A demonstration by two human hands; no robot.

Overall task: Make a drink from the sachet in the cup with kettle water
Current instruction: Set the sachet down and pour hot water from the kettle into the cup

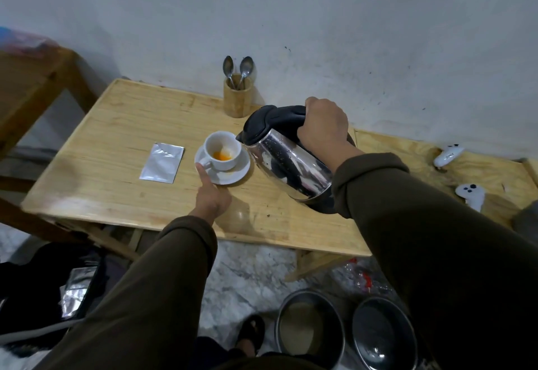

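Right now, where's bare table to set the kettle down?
Bare: left end beyond the sachet, and the front strip by the left hand. Crowded: cup, saucer, spoon holder; kettle in right hand.

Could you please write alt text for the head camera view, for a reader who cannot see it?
A person's right hand tips a steel kettle by its black handle, spout at the rim of a white cup holding orange powder, while the left hand steadies the saucer. A silver sachet lies left of the cup on the wooden table, and a holder with two spoons stands by the wall.
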